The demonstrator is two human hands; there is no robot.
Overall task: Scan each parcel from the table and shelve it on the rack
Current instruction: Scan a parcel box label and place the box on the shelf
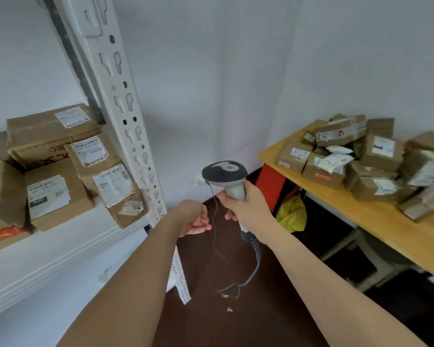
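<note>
My right hand (243,204) grips the grey handle of a barcode scanner (224,172), whose dark head points away from me; its coiled cable hangs down toward the floor. My left hand (194,220) is just left of the scanner, fingers loosely curled, holding no parcel; a thin dark cord hangs beside its fingertips. Several brown cardboard parcels (376,156) with white labels are piled on the wooden table (376,219) at the right. More labelled parcels (53,194) sit on the white rack shelf (68,249) at the left.
The rack's white perforated upright (125,103) stands between the shelf and my hands. Under the table are a red panel (271,189), a yellow bag (292,216) and grey table legs. A white wall corner lies ahead above dark brown floor (223,321).
</note>
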